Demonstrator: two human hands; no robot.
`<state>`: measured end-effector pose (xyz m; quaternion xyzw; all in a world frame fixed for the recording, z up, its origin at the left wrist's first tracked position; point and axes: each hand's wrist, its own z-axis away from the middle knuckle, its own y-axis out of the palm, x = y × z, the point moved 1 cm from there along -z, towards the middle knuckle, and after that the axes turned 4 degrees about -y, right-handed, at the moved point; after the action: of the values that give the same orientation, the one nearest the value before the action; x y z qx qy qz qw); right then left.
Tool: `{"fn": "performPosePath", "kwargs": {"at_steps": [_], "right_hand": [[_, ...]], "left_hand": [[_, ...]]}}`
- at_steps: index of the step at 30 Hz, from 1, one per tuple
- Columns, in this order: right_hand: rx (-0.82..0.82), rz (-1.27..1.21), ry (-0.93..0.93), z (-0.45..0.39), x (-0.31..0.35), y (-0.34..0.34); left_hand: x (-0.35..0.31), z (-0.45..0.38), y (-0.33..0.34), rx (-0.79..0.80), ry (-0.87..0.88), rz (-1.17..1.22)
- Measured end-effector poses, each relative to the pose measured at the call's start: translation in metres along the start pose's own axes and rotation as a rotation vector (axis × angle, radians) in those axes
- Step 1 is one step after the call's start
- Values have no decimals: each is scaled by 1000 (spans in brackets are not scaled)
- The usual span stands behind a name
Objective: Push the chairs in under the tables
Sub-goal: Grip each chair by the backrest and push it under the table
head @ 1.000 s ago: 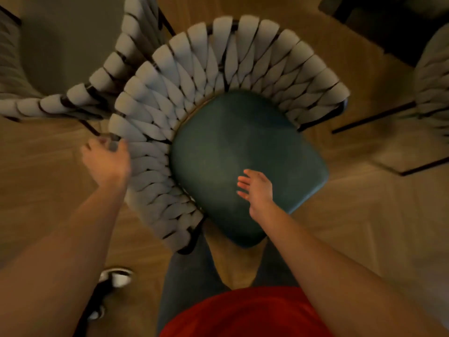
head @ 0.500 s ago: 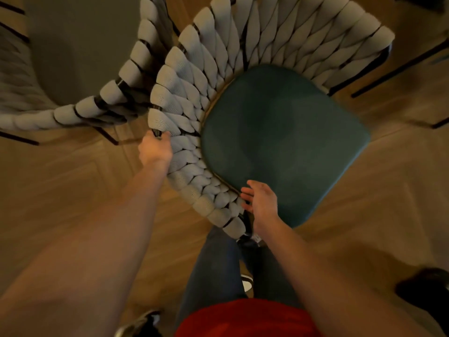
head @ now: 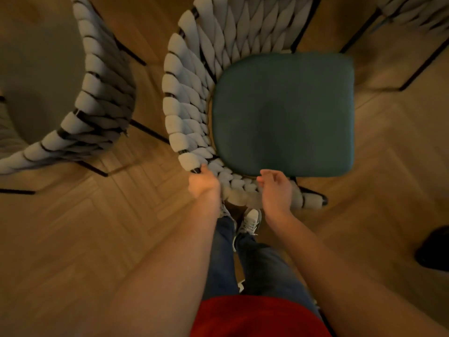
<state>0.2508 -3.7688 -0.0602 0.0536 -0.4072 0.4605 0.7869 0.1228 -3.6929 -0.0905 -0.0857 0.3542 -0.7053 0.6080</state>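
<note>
Directly below me stands a chair with a thick grey woven back and a dark green seat cushion. The woven back curves along the chair's left and near sides. My left hand is closed on the back's rim at its near left part. My right hand rests over the rim nearer the seat's front corner, fingers curled around the weave. No table top shows in this view.
A second woven chair stands close on the left, its black legs almost touching the first. Part of a third chair shows at the top right. My legs and shoes stand right behind the chair on the wooden floor. A dark object lies at the right edge.
The chair has turned so its open seat side faces right. Both hands have slid along the woven rim toward me and now grip it close together.
</note>
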Motion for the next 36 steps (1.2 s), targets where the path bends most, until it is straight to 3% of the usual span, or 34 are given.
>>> {"fn": "performPosePath", "kwargs": {"at_steps": [6, 8, 10, 13, 17, 22, 28, 36], "right_hand": [[-59, 8, -57, 0, 9, -32], [-155, 3, -70, 9, 8, -41], [-349, -110, 53, 19, -2, -47], [-517, -524, 455, 33, -25, -39], [-430, -890, 670, 20, -31, 5], [-544, -958, 687, -9, -38, 40], [-550, -1001, 687, -19, -48, 40], [-555, -986, 667, -35, -63, 29]], "left_hand": [[21, 27, 20, 232, -31, -13], [20, 22, 9, 309, -51, 25], [12, 10, -7, 320, -49, 48], [-26, -19, -33, 204, 86, 65], [-108, -55, -35, 252, 252, 28], [-183, -77, -15, 249, 358, -201], [-186, -85, -18, 226, 458, -310], [-158, -81, -35, 143, 404, -269]]}}
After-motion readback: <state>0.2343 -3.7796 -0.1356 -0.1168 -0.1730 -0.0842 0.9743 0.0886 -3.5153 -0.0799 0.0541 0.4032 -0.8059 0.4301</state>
